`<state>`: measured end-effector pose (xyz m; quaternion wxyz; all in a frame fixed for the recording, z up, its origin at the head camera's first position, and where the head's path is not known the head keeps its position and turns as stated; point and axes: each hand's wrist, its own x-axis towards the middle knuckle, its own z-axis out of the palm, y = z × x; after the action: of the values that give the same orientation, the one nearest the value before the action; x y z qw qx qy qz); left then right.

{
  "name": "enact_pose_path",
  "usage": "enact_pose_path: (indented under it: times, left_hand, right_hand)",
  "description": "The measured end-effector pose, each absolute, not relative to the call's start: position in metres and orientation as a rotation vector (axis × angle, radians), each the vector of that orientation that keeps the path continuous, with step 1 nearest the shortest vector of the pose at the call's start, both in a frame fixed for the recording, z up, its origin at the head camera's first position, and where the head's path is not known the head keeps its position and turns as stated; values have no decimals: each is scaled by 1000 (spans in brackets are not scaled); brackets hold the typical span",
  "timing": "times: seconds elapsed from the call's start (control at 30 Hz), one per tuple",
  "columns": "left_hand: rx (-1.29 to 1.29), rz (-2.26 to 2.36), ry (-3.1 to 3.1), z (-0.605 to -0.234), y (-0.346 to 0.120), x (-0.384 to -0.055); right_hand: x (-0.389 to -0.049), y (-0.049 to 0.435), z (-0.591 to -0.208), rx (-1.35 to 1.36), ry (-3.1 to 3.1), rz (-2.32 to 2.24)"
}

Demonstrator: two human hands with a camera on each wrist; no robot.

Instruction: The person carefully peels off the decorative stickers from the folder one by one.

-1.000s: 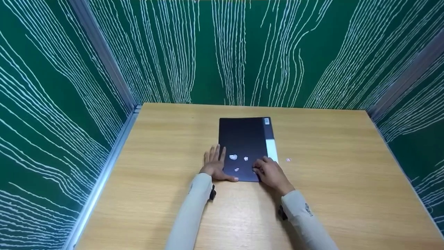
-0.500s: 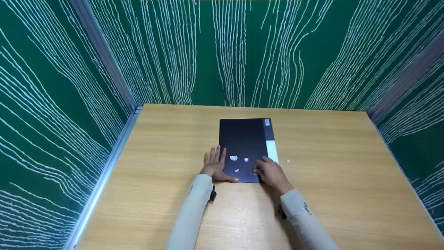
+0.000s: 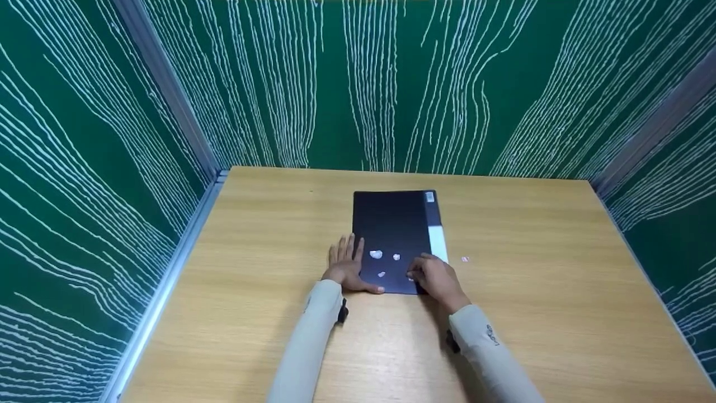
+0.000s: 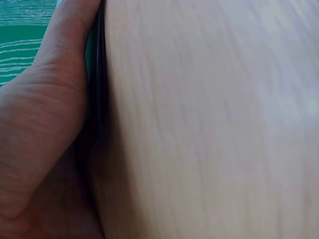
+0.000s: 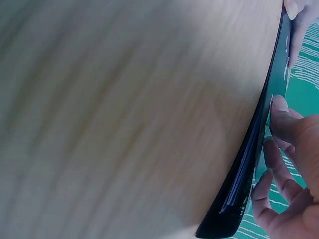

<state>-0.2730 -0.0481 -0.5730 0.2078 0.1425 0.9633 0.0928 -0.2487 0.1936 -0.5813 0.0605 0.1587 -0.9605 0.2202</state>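
A black folder point(image 3: 391, 218) lies flat on the table, with several small pale stickers point(image 3: 376, 254) on its lower half. My left hand point(image 3: 347, 268) rests spread on the folder's left edge, thumb along the near edge. In the left wrist view, part of that hand point(image 4: 45, 109) lies beside the dark edge. My right hand point(image 3: 436, 277) bends over the near right corner, thumb and fingertips at a small white sticker point(image 3: 411, 279) that they partly cover. In the right wrist view, its thumb point(image 5: 280, 112) touches the cover and the other fingers are curled.
The wooden table point(image 3: 251, 313) spreads around the folder. A tiny pinkish scrap point(image 3: 465, 259) lies on it, right of the folder. A white strip point(image 3: 438, 242) runs along the folder's right side. Green walls point(image 3: 330, 73) with white lines enclose the back and sides.
The right forearm and wrist have shifted very slightly, while the fingertips stay at the same sticker. Left hand and folder keep their places.
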Motion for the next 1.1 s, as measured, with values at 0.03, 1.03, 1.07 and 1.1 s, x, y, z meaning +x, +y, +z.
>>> enact_pose_path:
  times: [0.03, 1.03, 1.07, 1.1]
  left_hand:
    - [396, 259, 2682, -572, -48, -273]
    - [384, 219, 2698, -570, -48, -270]
    - [381, 221, 2697, -571, -47, -270]
    - [380, 224, 2698, -571, -47, -270]
  right_hand:
    - [-249, 193, -581, 474, -2905, 657]
    - [-237, 176, -586, 300, -2893, 585]
    - [-237, 177, -586, 302, -2891, 577]
    - [-237, 177, -586, 302, -2892, 567]
